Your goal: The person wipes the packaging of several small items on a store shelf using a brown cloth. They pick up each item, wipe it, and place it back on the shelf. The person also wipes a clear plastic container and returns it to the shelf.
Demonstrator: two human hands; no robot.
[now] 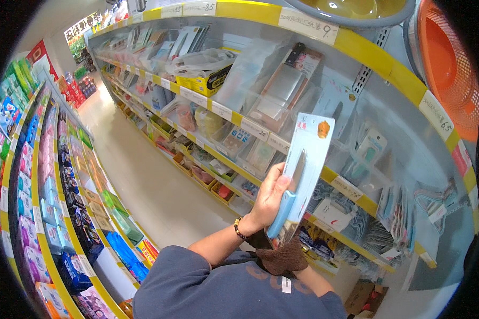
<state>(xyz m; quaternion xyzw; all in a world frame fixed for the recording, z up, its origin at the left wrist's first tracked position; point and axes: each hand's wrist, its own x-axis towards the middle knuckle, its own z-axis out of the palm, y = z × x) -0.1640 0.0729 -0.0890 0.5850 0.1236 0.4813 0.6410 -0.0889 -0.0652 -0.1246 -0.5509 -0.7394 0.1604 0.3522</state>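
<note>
A kitchen knife with a light-blue handle (282, 215) is packed on a pale printed card (316, 153), held up tilted in front of the shelves. My left hand (268, 199) grips the card by its left edge, thumb on the front beside the blade. A brown cloth (277, 261) covers my right hand (297, 257) and wraps about the card's lower end. The fingers of that hand are hidden under the cloth. On the shelf behind the card's upper end lies another packaged knife (337, 105) with a dark blade.
A cleaver package (287, 85) lies in a clear divider left of the knife. A yellow box (201, 84) sits farther along. Orange colanders (443, 60) hang over the right end. Across the aisle floor (143, 179), packed goods (58, 215) fill another shelf unit.
</note>
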